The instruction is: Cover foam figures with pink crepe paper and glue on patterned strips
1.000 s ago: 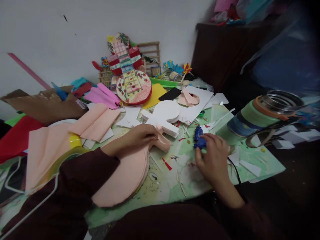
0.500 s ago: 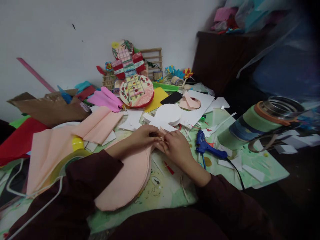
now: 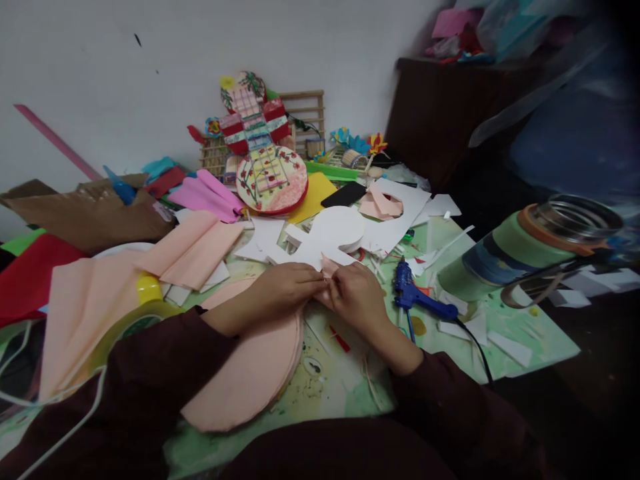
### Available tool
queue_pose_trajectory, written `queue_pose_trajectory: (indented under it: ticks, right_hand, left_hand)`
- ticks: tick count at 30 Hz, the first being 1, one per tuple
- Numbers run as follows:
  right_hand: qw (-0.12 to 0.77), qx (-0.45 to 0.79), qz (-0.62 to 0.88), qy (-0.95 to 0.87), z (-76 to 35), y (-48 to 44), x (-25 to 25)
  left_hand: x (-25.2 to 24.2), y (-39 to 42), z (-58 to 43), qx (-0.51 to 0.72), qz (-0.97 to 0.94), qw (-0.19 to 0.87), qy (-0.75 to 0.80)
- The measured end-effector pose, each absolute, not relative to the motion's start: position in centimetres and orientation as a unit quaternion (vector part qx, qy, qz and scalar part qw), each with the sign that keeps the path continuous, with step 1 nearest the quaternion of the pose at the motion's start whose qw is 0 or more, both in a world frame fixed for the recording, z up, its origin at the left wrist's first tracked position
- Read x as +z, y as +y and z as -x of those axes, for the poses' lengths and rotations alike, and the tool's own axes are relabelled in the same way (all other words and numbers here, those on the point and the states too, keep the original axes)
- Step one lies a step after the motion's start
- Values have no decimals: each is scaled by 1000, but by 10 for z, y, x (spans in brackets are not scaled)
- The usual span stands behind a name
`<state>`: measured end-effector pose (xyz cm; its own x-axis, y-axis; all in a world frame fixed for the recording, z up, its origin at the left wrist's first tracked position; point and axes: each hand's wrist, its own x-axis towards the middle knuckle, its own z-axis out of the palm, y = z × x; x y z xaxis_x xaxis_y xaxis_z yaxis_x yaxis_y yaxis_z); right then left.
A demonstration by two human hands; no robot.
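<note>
A peach paper-covered craft piece [image 3: 245, 383] with a rounded body lies on the table in front of me, its narrow end running up under my hands. My left hand [image 3: 287, 287] rests over that narrow part, fingers closed together at its edge. With fingers pinched, my right hand [image 3: 357, 293] holds the peach paper at the tip, where a small fold sticks up between the hands. The fingertips of both hands nearly meet, and what lies exactly between them is hidden. Just beyond them is a white cut-out shape [image 3: 337, 230].
A blue glue gun [image 3: 423, 300] lies to the right, beside an uncapped green bottle [image 3: 493, 260]. Peach crepe paper [image 3: 83, 313] and a tape roll [image 3: 125, 333] are at left. A painted guitar-shaped craft [image 3: 273, 180] leans at the back. White paper scraps [image 3: 510, 347] are scattered around.
My left hand's fingers have straightened and flattened against the paper edge. The peach piece has shifted slightly toward me and left. The view has moved a little.
</note>
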<state>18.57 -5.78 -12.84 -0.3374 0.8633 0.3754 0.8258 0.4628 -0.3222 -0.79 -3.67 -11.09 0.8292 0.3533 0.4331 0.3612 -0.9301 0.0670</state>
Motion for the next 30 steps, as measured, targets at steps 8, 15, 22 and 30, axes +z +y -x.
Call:
queue_pose_trajectory:
  ticks: [8,15,22,30]
  right_hand:
    - [347,91,492,-794,-202,-63,-126]
    - [347,89,520,-776,-212,-77,-127]
    - [330,135,490,-795,-201,-74,-130]
    - [314,165,457,-815,-181,-72,-141]
  left_hand:
    - [-118,-44,18,-180,962,23,-204]
    - [-107,-46,12,-136,971,25,-196]
    - [-111,-47,10,-121,971,47,-200]
    - [-112,-51,15,-120,964,19,-235]
